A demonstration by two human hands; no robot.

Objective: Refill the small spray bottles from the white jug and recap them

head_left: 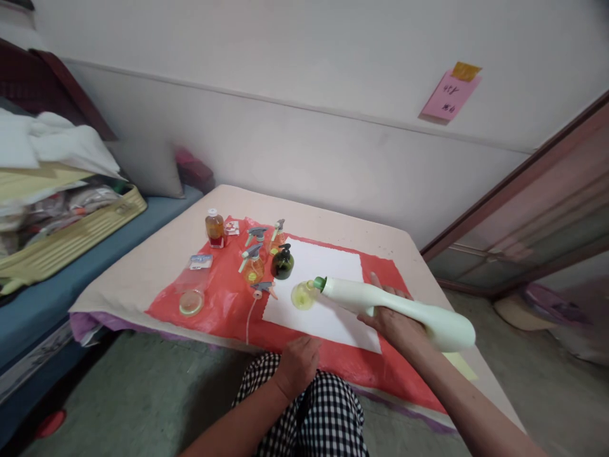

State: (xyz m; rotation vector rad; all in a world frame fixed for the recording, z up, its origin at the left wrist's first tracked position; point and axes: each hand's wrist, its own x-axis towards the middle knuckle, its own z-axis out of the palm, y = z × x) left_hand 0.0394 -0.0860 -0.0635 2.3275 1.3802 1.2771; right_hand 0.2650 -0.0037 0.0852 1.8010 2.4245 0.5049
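Observation:
My right hand point(397, 320) is wrapped round a long pale green bottle point(361, 295), tilted with its dark green neck pointing left. That neck meets or overlaps the mouth of a small clear round bottle point(302, 297) on a white sheet point(333, 266); I cannot tell whether they touch. Pale yellow-green shows in the small bottle. At the table's front edge, above my knee, my left hand point(299, 363) rests with loosely curled fingers and nothing visible in them. Near the small bottle stand a dark green pump bottle point(283, 264) and an amber spray bottle point(254, 270).
A detached spray head point(259, 291) with a hanging tube lies on the red plastic sheet point(214, 304). Another spray bottle point(276, 240), a spray head point(257, 235), a bottle of amber liquid point(215, 227) and a round clear dish point(191, 303) are further left. A wall point(304, 139) rises behind the table.

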